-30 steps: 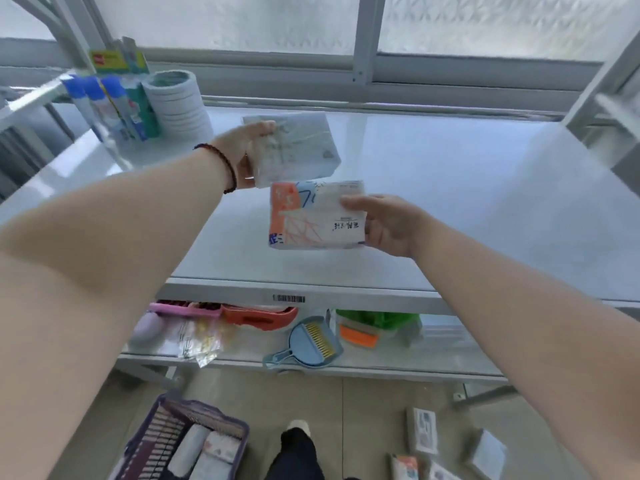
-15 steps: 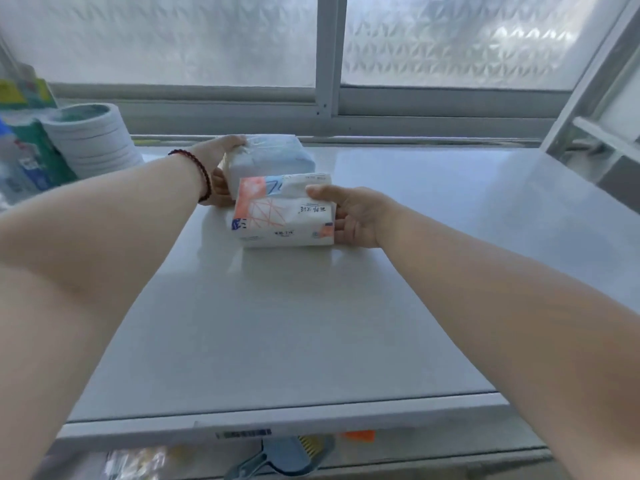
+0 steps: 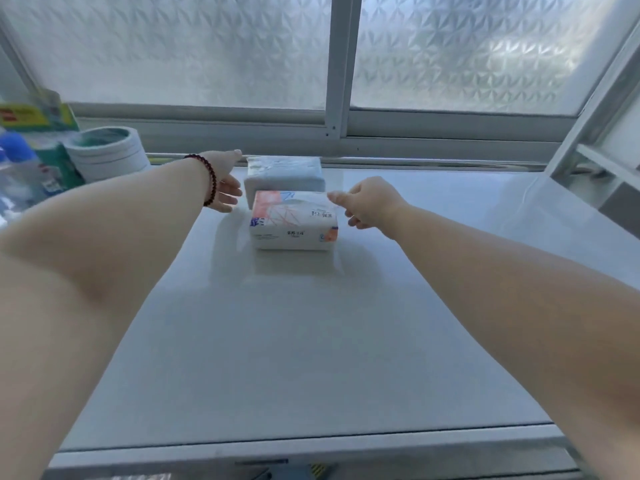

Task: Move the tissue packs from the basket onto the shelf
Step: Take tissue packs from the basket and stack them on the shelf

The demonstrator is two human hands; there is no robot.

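White pack: a wrapper with orange-red and blue print, the front pack (image 3: pixel 293 221) lies flat on my shelf (image 3: pixel 277 341), near its middle toward the back.
Pale pack: the back pack (image 3: pixel 284 175) sits right behind the front one, touching or nearly so; I cannot tell which. It is close to the window sill.
Left hand: my left hand (image 3: pixel 223 181) is spread, fingers apart, holding nothing, just left of the back pack with a small gap showing.
Right hand: my right hand (image 3: pixel 369 202) is loose and unclenched, empty, its fingertip near the top right corner of the front pack; contact I cannot make out.
Bracelet: a dark bead bracelet (image 3: pixel 207 178) circles my left wrist.
Tape: a stack of white tape rolls (image 3: pixel 107 152) stands at the shelf's left end.
Bottles: blurred blue-capped bottles (image 3: pixel 20 168) stand beside it.
Window: a frosted patterned window (image 3: pixel 173 46) is behind the shelf.
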